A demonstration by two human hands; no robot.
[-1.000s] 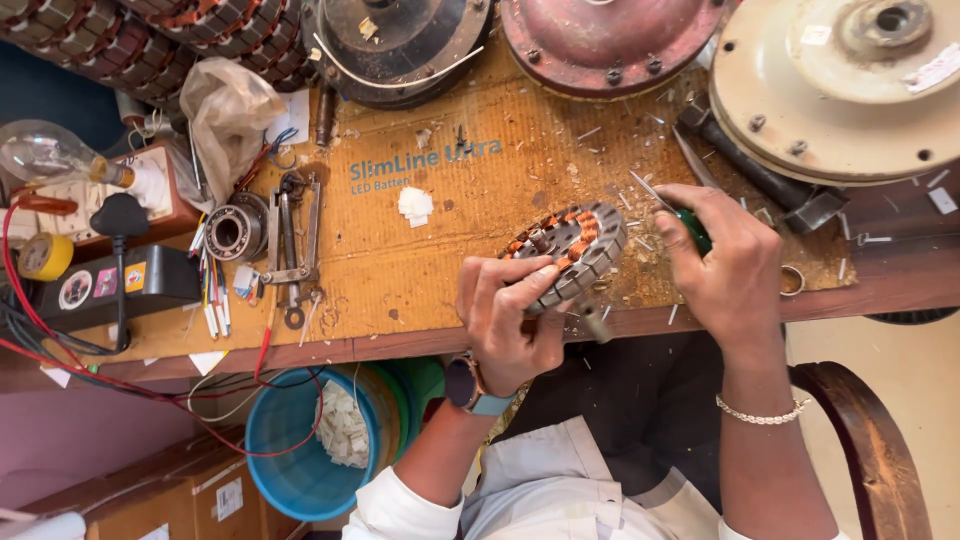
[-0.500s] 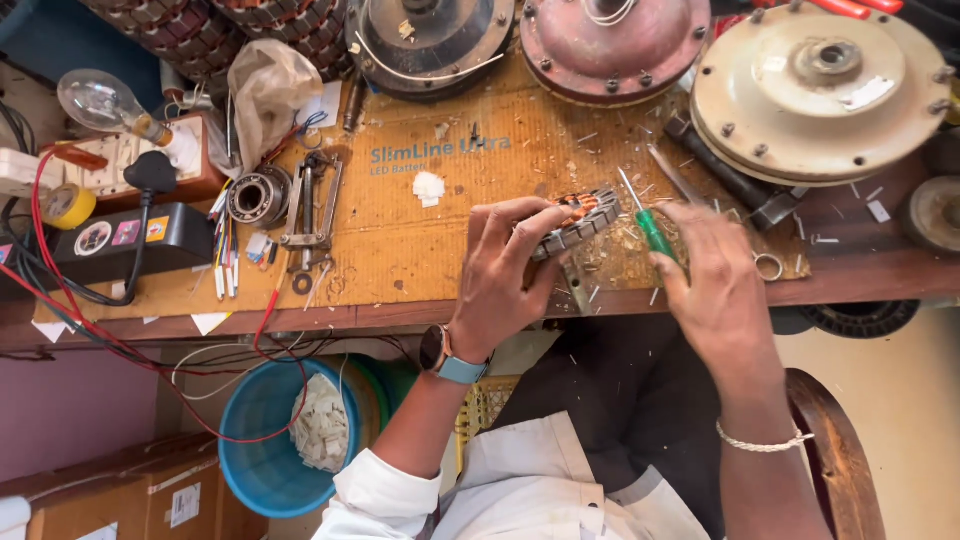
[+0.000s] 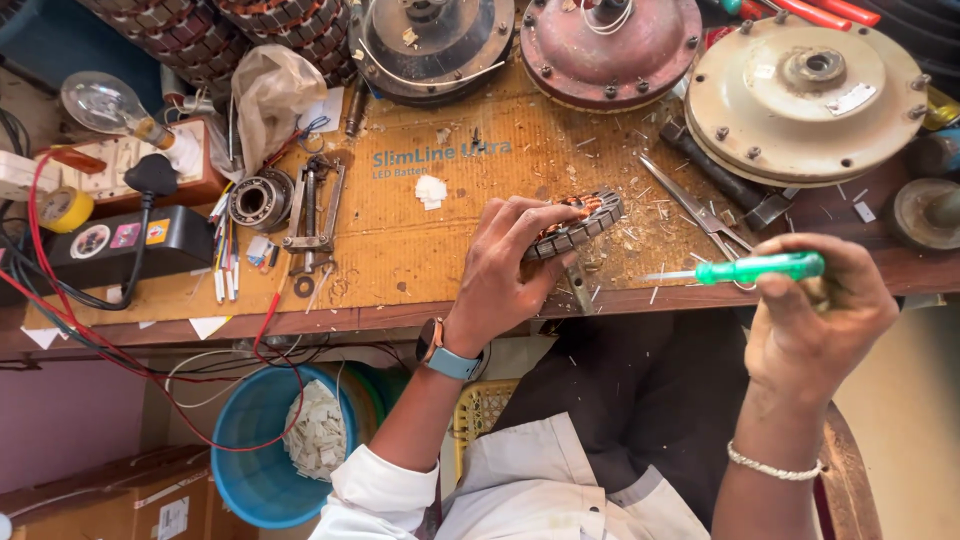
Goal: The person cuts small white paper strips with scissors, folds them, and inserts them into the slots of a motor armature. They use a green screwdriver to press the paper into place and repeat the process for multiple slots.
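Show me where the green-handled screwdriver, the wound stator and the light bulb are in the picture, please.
green-handled screwdriver (image 3: 760, 267), head view, middle of the green handle.
wound stator (image 3: 578, 226), head view, its dark slotted outer edge.
light bulb (image 3: 100, 102), head view, the clear glass globe.

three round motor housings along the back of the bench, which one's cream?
The right housing, cream-coloured, behind the right hand. The middle housing is dull red; the left housing is dark grey metal.

A flattened brown cardboard sheet (image 3: 400, 215) with blue lettering covers the bench, centre frame; brown labelled cardboard boxes (image 3: 110, 500) sit lower left.
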